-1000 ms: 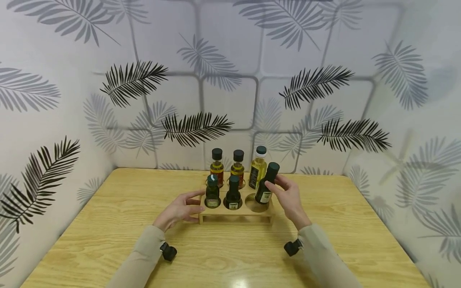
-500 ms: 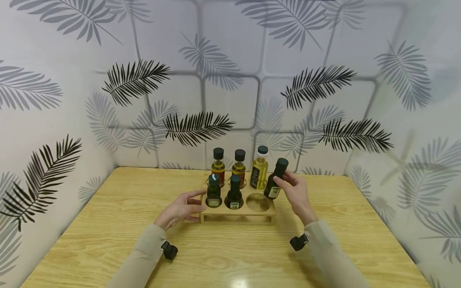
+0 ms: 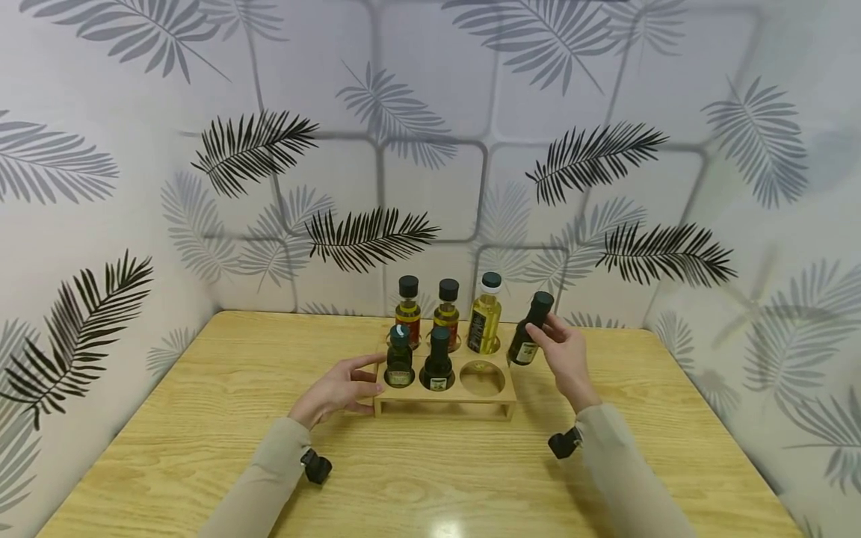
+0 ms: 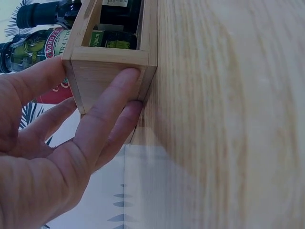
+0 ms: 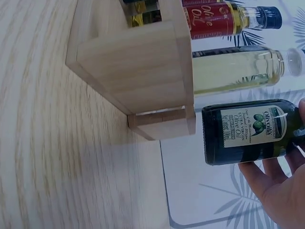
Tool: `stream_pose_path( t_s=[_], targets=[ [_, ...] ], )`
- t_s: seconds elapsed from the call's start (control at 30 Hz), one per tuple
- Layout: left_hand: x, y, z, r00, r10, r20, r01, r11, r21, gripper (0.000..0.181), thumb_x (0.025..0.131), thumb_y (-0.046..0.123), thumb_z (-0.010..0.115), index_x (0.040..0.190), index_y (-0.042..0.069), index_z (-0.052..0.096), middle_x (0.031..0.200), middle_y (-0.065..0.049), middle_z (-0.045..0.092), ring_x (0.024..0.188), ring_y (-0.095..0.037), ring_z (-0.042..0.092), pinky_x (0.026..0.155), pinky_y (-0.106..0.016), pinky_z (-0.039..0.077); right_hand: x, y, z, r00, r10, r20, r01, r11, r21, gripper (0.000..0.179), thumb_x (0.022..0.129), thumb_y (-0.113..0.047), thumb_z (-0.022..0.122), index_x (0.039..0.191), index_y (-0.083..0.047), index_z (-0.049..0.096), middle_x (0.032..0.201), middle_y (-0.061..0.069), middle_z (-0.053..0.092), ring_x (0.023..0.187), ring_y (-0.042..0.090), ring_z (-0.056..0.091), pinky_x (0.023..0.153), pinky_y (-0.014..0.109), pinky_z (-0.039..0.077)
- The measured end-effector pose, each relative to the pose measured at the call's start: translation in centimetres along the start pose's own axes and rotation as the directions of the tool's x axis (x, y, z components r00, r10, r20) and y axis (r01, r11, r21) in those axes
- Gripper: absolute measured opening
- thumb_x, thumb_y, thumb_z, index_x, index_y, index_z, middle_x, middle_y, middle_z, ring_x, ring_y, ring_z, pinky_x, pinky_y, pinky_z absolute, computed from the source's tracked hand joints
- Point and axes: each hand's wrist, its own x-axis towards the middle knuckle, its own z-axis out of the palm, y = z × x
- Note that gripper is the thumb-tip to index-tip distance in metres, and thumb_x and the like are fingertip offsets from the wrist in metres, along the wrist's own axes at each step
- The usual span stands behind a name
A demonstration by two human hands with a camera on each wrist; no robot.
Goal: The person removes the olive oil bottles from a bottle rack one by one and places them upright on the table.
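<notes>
In the head view, a two-tier wooden bottle rack (image 3: 500,394) stands near the back of the table. My left hand (image 3: 336,390) steadies its left end. In the left wrist view, fairly straight fingers (image 4: 107,105) touch the end panel, with the thumb at its upper edge. My right hand (image 3: 567,360) grips a dark green olive oil bottle (image 3: 527,340) by its neck, tilted, just right of the rack. In the right wrist view its label reads Olivoilà, and the bottle is off the rack. The front right hole (image 3: 481,379) of the rack holds no bottle.
Two dark bottles fill the other front holes: a left one (image 3: 399,362) and a middle one (image 3: 439,366). Behind stand two red-labelled bottles (image 3: 407,317) and a yellow oil bottle (image 3: 486,321). A leaf-patterned wall (image 3: 430,187) rises behind the wooden table (image 3: 430,478).
My right hand has lifted the olive oil bottle away from the front right hole and carried it right, past the rack's end. The left hand stays on the rack.
</notes>
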Motion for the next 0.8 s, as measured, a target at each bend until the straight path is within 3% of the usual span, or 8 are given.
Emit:
stream_pose_path(
  t_s=[0.2,0.43,0.8],
  targets=[
    [0.1,0.0,0.1,1.000,-0.005,-0.007,0.005,1.000,-0.005,0.064,0.094,0.008,0.065,0.152,0.019,0.039,0.144,-0.030,0.040,0.113,-0.031,0.062,0.085,-0.049,0.058,0.6,0.3,-0.7,1.000,0.020,0.004,-0.020,1.000,-0.015,0.063,0.095,-0.025,0.066,0.149,-0.004,0.041,0.147,0.021,0.046,0.135,0.032,0.045,0.113,0.047,0.038],
    [0.0,0.0,0.1,1.000,-0.009,-0.006,0.009,1.000,-0.005,0.063,0.095,0.008,0.064,0.152,0.020,0.039,0.143,-0.029,0.041,0.110,-0.029,0.063,0.085,-0.049,0.058,1.6,1.2,-1.1,1.000,0.029,0.013,-0.028,0.998,-0.063,0.065,0.095,-0.025,0.067,0.150,-0.003,0.039,0.153,0.019,0.039,0.139,0.034,0.041,0.115,0.048,0.035],
    [0.0,-0.1,0.0,1.000,0.001,0.003,-0.001,1.000,0.001,0.063,0.095,0.007,0.063,0.152,0.019,0.038,0.144,-0.030,0.039,0.108,-0.029,0.064,0.085,-0.050,0.058,3.1,3.1,-1.1,0.998,0.001,0.067,0.005,0.996,-0.090,0.055,0.098,-0.018,0.062,0.147,-0.002,0.043,0.149,0.022,0.044,0.138,0.038,0.042,0.115,0.049,0.035]
  ],
)
